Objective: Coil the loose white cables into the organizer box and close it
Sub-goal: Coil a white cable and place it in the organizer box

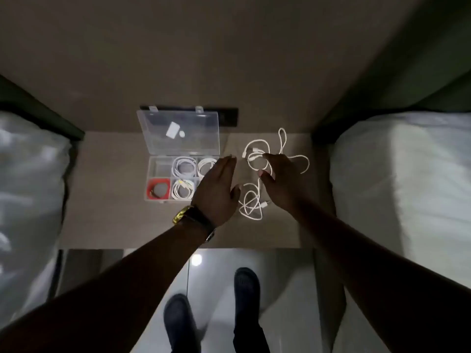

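A clear plastic organizer box (155,171) lies on the beige table top with its lid (178,131) swung open toward the wall. Three of its compartments hold coiled white cables (184,167), and one holds a red item (158,191). Loose white cables (254,149) sprawl in a tangle to the right of the box, with a second bunch (251,207) nearer me. My left hand (216,189) hovers flat with fingers apart, between the box and the tangle. My right hand (280,179) is spread over the loose cables, fingertips at the upper loops, holding nothing.
Beds with white bedding (400,189) flank the narrow table on both sides, the other at the left (28,189). A dark socket strip (228,115) sits on the wall behind the lid. My feet in dark shoes (246,284) stand on the glossy floor below.
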